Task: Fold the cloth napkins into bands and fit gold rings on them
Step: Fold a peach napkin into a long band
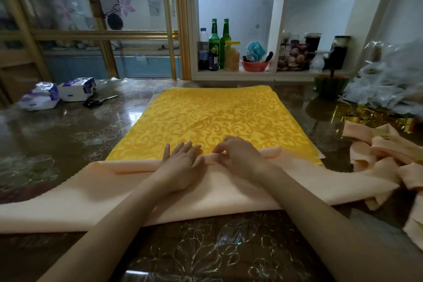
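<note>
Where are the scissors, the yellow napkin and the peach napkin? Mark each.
scissors (92, 103): head view, black handles.
yellow napkin (217, 117): head view, patterned middle.
peach napkin (114, 192): head view, flat left part.

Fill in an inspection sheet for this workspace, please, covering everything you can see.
Surface: glossy dark table with a floral pattern.
Job's things: peach napkin lies over the near edge of the yellow napkin, its far edge folded over; peach pile at right; gold pieces behind it, too blurred to confirm as rings.
Clutter: tissue packs, scissors, plastic bags, green bowl.
Hands: left hand lies flat on the fold; right hand pinches the fold.
Cables: nothing seen.
Surroundings: shelf with bottles; glass partition.
</note>
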A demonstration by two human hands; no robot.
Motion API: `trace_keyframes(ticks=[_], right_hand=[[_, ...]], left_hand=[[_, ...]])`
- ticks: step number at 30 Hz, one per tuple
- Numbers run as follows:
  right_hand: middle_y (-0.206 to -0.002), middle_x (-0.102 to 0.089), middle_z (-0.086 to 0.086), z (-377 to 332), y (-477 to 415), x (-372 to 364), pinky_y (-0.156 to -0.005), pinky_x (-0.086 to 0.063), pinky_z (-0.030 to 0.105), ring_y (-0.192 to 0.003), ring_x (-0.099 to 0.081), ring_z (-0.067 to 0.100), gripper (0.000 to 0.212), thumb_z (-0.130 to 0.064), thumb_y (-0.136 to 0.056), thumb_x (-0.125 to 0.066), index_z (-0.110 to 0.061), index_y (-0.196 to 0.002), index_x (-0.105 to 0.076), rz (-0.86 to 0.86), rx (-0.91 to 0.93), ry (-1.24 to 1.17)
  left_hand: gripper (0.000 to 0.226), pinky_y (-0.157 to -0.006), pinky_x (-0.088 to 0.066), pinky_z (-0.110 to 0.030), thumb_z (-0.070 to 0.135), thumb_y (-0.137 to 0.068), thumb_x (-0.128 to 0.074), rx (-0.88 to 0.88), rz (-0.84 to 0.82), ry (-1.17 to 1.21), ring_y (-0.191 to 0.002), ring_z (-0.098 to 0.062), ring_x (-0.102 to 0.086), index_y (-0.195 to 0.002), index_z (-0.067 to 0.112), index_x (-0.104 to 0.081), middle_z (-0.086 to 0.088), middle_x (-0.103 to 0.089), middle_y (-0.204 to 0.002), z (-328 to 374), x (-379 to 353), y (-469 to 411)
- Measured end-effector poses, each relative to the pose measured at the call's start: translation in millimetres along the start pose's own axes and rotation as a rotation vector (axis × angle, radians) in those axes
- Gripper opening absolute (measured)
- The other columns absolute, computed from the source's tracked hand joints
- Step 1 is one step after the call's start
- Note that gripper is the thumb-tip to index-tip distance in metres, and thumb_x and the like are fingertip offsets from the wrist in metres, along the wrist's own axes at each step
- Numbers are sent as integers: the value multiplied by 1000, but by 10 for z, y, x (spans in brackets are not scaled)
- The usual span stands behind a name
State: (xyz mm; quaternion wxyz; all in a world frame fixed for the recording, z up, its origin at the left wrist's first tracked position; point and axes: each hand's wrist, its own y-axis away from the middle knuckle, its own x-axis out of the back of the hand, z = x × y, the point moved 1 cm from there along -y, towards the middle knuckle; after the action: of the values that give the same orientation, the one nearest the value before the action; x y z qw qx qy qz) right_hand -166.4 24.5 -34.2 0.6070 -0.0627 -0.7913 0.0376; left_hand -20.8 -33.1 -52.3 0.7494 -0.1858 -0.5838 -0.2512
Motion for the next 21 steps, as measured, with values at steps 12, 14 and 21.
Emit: trace_keyframes(ticks=[12,14,21], right_hand=[[-89,-46,-5,-21,93,-99,-89,-35,28,-97,-45,18,14,-16,-76,-55,-19,-90,-58,143,140,-171],[-90,-43,-6,-33,126,-132,-92,-36,29,-98,-42,15,10,-26,-80,-55,-22,-90,-55,94,147,-179],[-101,-60,0,-83,140,-151,-93,-34,29,-104,-48,16,22,-35,-86,-62,-15,-88,-72,207,102,-193]], left_hand=[[20,-93,-25,-30,30,-88,-57,-86,202,-135,-115,-18,-37,-107,27,-61,4,-50,-115,27,245,180],[21,-95,-22,-30,32,-90,-53,-82,200,-183,-118,-19,-33,-109,28,-61,3,-49,-119,61,243,209],[22,-95,-24,-31,37,-92,-54,-63,196,-156,-118,-19,-35,-103,25,-68,3,-52,-119,96,268,217]])
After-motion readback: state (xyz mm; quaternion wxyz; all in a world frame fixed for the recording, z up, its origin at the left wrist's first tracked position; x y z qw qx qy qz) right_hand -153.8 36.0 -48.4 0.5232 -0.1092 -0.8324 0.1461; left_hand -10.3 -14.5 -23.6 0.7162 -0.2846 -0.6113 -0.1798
